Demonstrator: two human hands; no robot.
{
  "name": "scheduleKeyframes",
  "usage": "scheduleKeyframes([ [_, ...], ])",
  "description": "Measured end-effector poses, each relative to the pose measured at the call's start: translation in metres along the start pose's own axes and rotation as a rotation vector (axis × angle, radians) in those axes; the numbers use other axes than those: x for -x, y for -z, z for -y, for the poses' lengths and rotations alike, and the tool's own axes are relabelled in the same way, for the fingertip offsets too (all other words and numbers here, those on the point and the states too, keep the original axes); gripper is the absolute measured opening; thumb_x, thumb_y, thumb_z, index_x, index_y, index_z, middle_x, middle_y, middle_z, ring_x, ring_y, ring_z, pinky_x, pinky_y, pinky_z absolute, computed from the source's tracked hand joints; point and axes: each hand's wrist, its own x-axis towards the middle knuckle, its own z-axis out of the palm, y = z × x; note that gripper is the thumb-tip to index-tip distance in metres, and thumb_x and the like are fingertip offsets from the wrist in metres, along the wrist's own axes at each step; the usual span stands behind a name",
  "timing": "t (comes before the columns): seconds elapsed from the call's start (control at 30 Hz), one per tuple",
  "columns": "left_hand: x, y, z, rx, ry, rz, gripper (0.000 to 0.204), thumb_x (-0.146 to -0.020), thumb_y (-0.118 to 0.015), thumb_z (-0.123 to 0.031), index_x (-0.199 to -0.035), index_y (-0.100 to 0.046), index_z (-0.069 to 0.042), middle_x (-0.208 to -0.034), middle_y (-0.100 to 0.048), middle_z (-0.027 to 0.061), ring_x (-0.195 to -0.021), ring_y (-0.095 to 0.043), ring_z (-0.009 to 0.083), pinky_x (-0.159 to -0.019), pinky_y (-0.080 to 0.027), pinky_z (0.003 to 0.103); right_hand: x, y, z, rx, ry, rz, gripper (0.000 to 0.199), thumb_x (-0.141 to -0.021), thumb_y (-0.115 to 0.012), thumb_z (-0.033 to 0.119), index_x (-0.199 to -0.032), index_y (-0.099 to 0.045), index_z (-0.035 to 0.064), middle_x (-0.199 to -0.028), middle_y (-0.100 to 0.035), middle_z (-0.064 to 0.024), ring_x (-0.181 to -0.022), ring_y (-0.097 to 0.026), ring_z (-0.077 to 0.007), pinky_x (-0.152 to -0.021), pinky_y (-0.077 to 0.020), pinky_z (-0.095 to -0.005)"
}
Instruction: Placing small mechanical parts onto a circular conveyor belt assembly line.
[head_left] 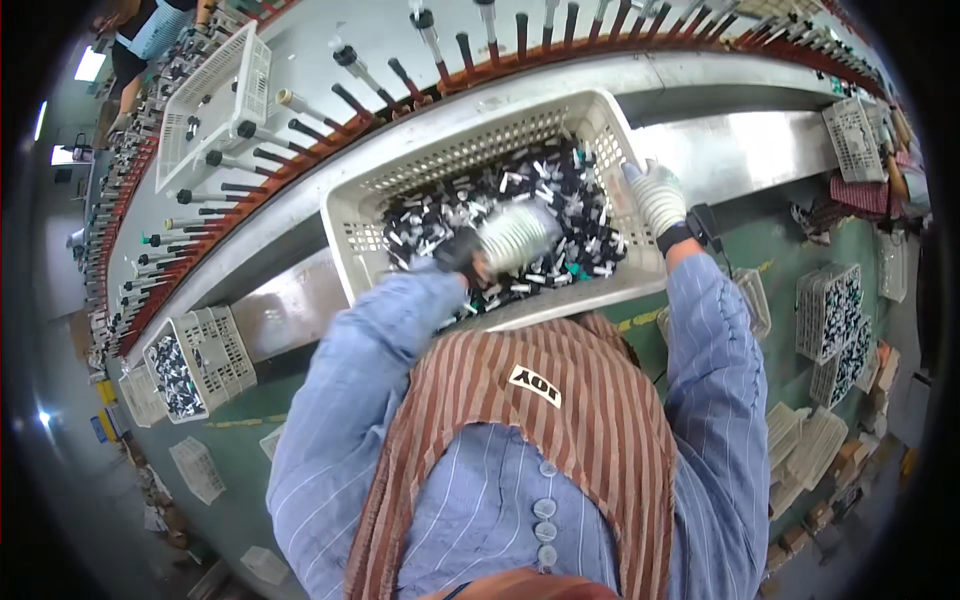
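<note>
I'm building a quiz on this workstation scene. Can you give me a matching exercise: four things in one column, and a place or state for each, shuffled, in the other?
Things:
1. left hand
2. right hand
3. big basket
4. small basket

Places:
A. on the basket's right rim
B. lower left on the bench, holding dark parts
C. inside the basket, among the small parts
D. straight ahead of the person, tilted on the bench edge

Pairs: 1-C, 2-A, 3-D, 4-B

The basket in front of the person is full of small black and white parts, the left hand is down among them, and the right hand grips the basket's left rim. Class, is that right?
Not quite. In the head view the right hand grips the right rim of the basket, not the left. The rest holds: the basket is full of small black and white parts, and the left hand is down among them.
</note>
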Motion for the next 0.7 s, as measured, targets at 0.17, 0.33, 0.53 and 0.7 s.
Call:
scheduleKeyframes([
  [0.17, -0.02, -0.057, -0.122, -0.807, 0.027, 0.345, 0.028, -0.084, -0.061, -0.023, -0.109, -0.068, -0.013, -0.103, -0.064, 0.014, -0.096, -0.063, 0.0317, -0.075, -0.054, 0.044, 0.018, -0.011, -0.046, -0.031, -0.128, -0.037, 0.061, -0.088, -0.059, 0.047, -0.125, -0.061, -0.0029, -0.116, -0.064, -0.029, -0.112, -0.061, -0.0409, -0.099, -0.0468, -0.0433],
  [0.33, -0.025, -0.038, -0.134, -0.791, 0.083, 0.566, 0.026, -0.089, -0.063, -0.034, -0.101, -0.071, -0.013, -0.104, -0.065, 0.0154, -0.097, -0.065, 0.0345, -0.076, -0.054, 0.047, 0.026, 0.005, -0.031, -0.047, -0.14, -0.017, 0.063, -0.088, -0.059, 0.046, -0.127, -0.06, -0.0035, -0.117, -0.063, -0.0296, -0.114, -0.061, -0.0397, -0.1, -0.0463, -0.0417],
  [0.53, -0.046, 0.009, -0.134, -0.116, 0.133, 0.055, 0.026, -0.096, -0.053, -0.025, -0.109, -0.061, -0.003, -0.088, -0.064, 0.0184, -0.08, -0.064, 0.0346, -0.069, -0.049, 0.046, 0.018, 0.003, -0.034, -0.018, -0.121, -0.029, 0.061, -0.089, -0.059, 0.045, -0.126, -0.06, -0.0036, -0.114, -0.065, -0.0295, -0.11, -0.063, -0.0397, -0.097, -0.0481, -0.0419],
  [0.7, -0.121, 0.114, -0.181, 0.038, 0.248, -0.325, 0.027, -0.097, -0.054, -0.028, -0.096, -0.066, -0.004, -0.08, -0.064, 0.0059, -0.071, -0.058, 0.0158, -0.062, -0.048, 0.031, 0.011, 0.0, -0.038, -0.028, -0.124, -0.02, 0.06, -0.088, -0.059, 0.046, -0.123, -0.062, -0.0024, -0.11, -0.066, -0.0289, -0.108, -0.064, -0.0396, -0.095, -0.049, -0.0429],
])
